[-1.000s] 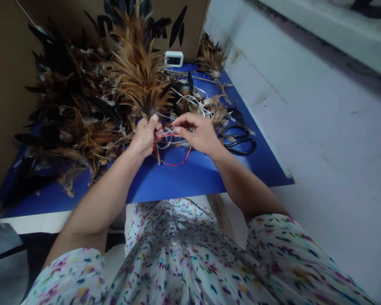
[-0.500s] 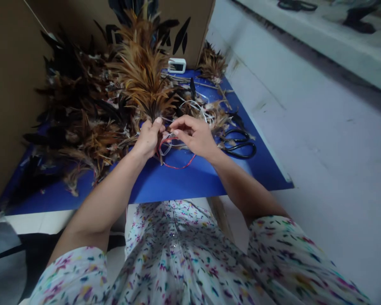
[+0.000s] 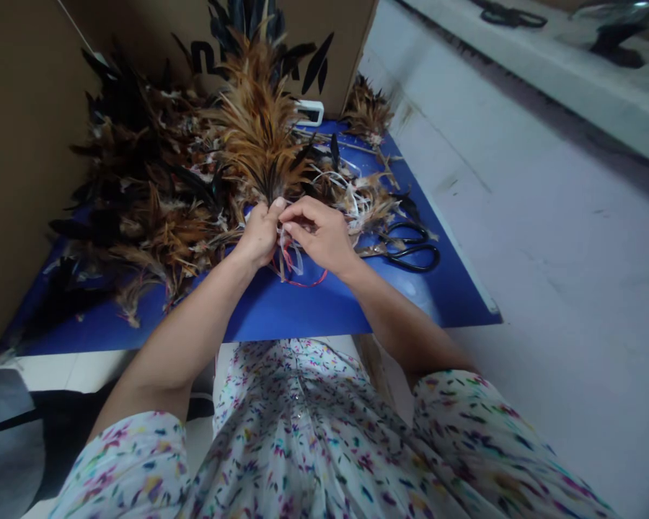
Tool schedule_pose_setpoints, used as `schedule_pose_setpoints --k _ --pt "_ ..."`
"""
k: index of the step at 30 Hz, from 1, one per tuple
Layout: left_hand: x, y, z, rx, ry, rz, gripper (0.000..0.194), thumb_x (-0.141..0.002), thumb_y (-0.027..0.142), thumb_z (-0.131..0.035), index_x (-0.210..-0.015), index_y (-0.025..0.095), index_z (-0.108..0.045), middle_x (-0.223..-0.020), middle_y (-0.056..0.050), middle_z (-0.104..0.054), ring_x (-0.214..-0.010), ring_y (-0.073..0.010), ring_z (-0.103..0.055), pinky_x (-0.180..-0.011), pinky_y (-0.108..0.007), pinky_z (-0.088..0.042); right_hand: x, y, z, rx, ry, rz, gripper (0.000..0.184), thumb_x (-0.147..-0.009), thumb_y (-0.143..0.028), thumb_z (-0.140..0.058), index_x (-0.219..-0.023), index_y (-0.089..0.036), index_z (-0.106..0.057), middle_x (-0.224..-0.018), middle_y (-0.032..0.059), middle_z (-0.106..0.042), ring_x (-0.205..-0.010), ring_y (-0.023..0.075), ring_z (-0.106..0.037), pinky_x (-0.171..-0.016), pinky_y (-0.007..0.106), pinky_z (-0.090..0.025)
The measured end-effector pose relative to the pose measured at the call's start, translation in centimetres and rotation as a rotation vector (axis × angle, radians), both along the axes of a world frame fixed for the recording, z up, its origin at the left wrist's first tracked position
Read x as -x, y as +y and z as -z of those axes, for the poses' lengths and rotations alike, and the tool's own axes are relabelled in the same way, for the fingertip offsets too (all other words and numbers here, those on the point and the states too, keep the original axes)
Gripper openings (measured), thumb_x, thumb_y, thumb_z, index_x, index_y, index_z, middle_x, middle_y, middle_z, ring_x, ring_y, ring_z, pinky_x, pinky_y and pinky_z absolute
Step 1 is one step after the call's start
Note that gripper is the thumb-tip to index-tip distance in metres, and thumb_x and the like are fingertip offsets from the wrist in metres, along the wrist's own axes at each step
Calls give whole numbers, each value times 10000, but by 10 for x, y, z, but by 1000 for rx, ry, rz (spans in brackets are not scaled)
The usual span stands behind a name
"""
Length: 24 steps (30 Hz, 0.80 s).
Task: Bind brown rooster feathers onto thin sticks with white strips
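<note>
My left hand is closed round the base of a feather duster, whose brown and golden feathers point away from me with dark ones at the far tip. Close beside it, my right hand pinches at the duster's base. Thumb and forefinger meet there on what looks like a clear plastic strip, though the exact grip is partly hidden. Below the hands hang a loop of red string and a thin stick end.
Loose feathers are heaped on the blue tabletop at left. Black-handled scissors lie at right, near white strips. A small white device stands by the cardboard box. A wall bounds the right side.
My right hand has moved left, close against my left hand, and the red loop below has become smaller. The whole view has shifted slightly.
</note>
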<state>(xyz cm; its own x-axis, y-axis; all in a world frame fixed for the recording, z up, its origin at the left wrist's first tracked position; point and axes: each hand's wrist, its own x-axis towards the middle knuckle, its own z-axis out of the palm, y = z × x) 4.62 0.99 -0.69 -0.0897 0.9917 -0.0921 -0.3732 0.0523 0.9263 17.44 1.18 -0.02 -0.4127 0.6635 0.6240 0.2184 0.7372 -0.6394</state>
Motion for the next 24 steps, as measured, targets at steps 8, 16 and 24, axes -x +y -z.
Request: schedule_pose_setpoints --k 8,16,24 --pt "0 2 1 36 16 -61 386 -857 447 -696 -697 181 -466 -516 42 -443 -393 -66 -403 -399 -213 -302 1 -2 8 56 72 72 69 -894 -270 -630 -908 -218 -673 -881 14 -678 -844 160 -607 -811 333 -510" --pt "-3 0 1 38 3 -39 398 -857 444 -698 -701 196 -429 -506 66 -389 -376 -47 -363 -377 -197 -275 5 -2 9 -13 108 76 48 -846 -185 -652 -856 -220 -682 -839 2 -677 -861 171 -606 -831 347 -503" --pt "-3 -1 -1 82 55 -56 382 -890 430 -664 -716 200 -413 -467 83 -346 -350 -32 -308 -359 -178 -206 8 -2 12 69 118 109 52 -844 -183 -650 -865 -220 -679 -846 -2 -686 -834 160 -612 -841 353 -506"
